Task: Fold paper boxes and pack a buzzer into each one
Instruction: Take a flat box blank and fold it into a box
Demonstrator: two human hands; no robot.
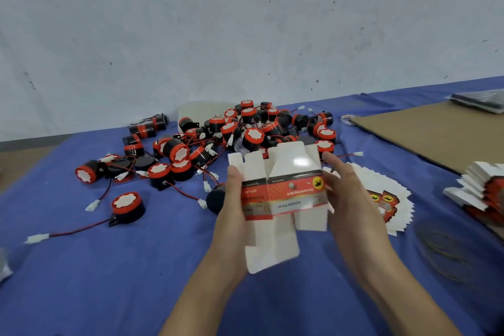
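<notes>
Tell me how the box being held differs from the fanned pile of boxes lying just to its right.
The held box is up off the blue cloth, between the left hand and right hand; the fanned pile lies on the cloth. The held box is one piece, bent open along a crease; the fanned pile is many flat pieces overlapping. Both are white card with red print.

The red, white and black printed paper box (283, 194) bears lines of lettering on its red band and on the white strip under it, all upside down and too blurred to read. A yellow round emblem (317, 182) with a black figure sits at its right end. Similar emblems on the fanned stack of flat white and red paper boxes (381, 199) are also unreadable.
</notes>
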